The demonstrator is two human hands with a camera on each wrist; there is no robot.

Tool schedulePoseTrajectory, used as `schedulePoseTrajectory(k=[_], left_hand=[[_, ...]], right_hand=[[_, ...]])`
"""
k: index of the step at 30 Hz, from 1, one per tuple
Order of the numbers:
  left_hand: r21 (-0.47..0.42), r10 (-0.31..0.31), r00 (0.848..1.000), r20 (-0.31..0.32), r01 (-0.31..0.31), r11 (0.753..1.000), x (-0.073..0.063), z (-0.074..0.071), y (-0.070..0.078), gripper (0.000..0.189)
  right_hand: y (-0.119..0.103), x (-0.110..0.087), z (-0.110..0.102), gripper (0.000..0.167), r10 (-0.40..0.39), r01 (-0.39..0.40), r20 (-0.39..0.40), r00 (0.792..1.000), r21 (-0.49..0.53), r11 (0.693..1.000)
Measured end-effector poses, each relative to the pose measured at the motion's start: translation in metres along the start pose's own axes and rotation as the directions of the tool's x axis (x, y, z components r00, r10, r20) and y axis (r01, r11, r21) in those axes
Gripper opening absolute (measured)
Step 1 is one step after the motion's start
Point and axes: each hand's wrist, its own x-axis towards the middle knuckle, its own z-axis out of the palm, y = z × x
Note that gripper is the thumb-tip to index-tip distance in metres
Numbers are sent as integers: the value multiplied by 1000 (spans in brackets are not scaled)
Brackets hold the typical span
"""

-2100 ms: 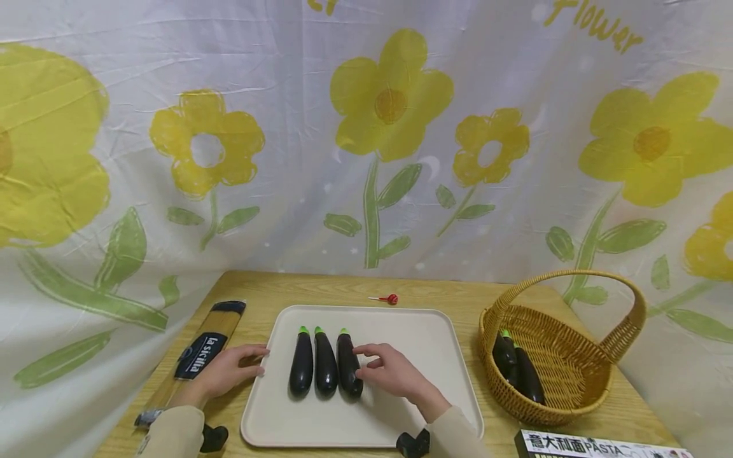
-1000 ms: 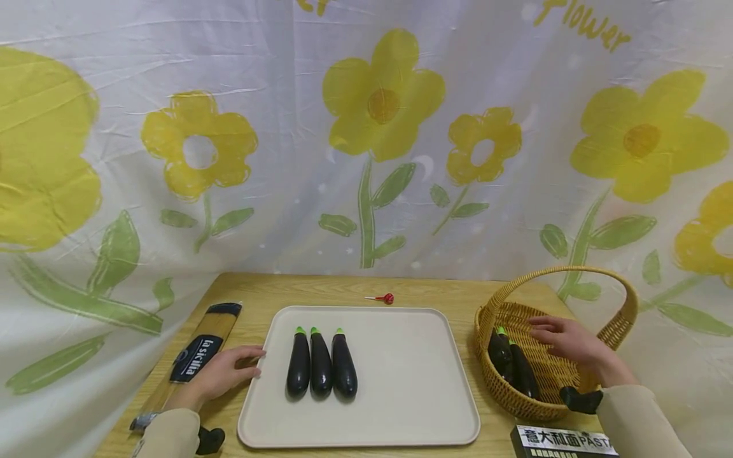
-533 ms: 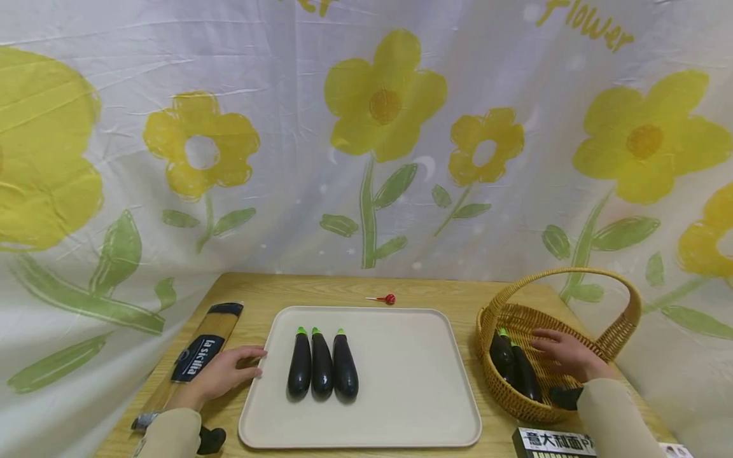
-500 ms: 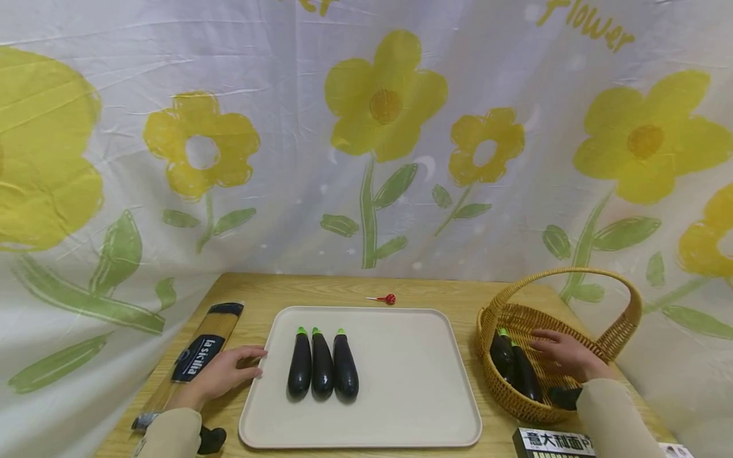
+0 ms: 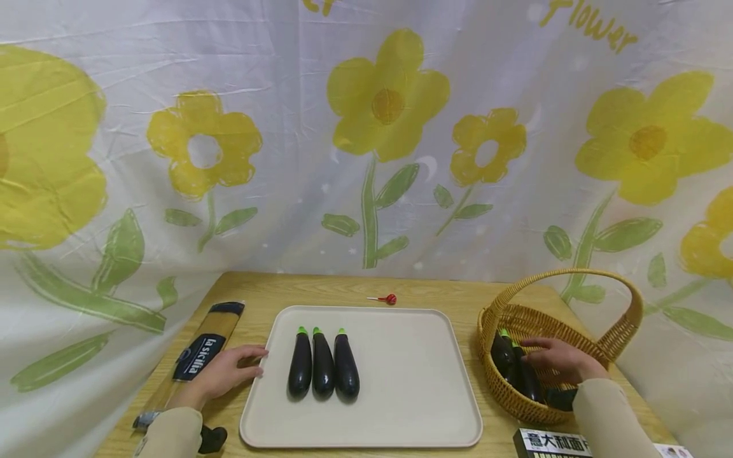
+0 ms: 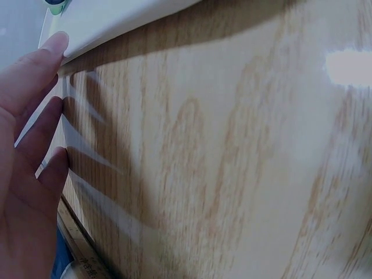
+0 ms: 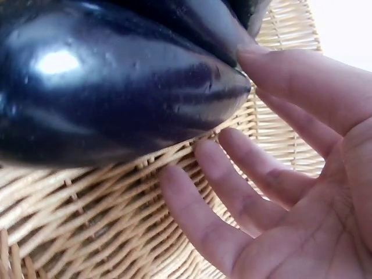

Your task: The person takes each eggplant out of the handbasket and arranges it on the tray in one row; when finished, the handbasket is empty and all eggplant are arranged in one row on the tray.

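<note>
Some eggplants lie in the basket beside the right hand, grip slack, the left hand loose by the tray.

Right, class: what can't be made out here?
Head: middle of the rectangular black-and-white box, covered by the beige sleeve.
Head: floor of the tan wicker basket, partly behind the right hand.
Right wrist: left end of the glossy purple eggplant, cut by the left edge.
Left wrist: most of the cream rectangular tray, cut by the top edge.

Bagged pasta, flowered curtain, probably a red lollipop
</note>
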Motion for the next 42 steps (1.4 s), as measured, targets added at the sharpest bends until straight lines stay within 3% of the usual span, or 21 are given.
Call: schedulePoseTrajectory(k=[8, 13, 17, 21, 24, 28, 32, 36, 42], left_hand=[[8, -3, 1000, -3, 3, 1000, 1, 0, 1, 37], [7, -14, 1000, -5, 14, 1000, 1, 1, 1, 36], [4, -13, 1000, 0, 13, 1000, 1, 1, 1, 37], [1, -7, 1000, -6, 7, 1000, 0, 0, 2, 36], [-2, -4, 1000, -9, 4, 1000, 0, 0, 3, 36], [1, -6, 1000, -3, 6, 1000, 0, 0, 3, 36], [4, -12, 1000, 4, 12, 1000, 1, -1, 4, 38], [3, -13, 1000, 3, 13, 1000, 0, -1, 3, 38], [2, -10, 1000, 4, 10, 1000, 0, 0, 2, 37]], right_hand=[[9, 1, -3, 66, -25, 16, 131, 991, 69, 998], [10, 3, -4, 66, -53, 36, 163, 985, 106, 994], [8, 2, -6, 62, -56, 51, 125, 991, 42, 998], [3, -1, -6, 57, -33, 34, 11, 999, -56, 998], [0, -2, -6, 54, -25, 17, -69, 997, -105, 994], [1, -2, -6, 51, -40, 25, -118, 992, -129, 991], [2, -3, -7, 54, -33, 20, -86, 996, -145, 989], [1, -4, -7, 62, 44, -51, -61, 997, -122, 991], [-2, -4, -8, 58, 38, -46, -52, 998, -149, 988]])
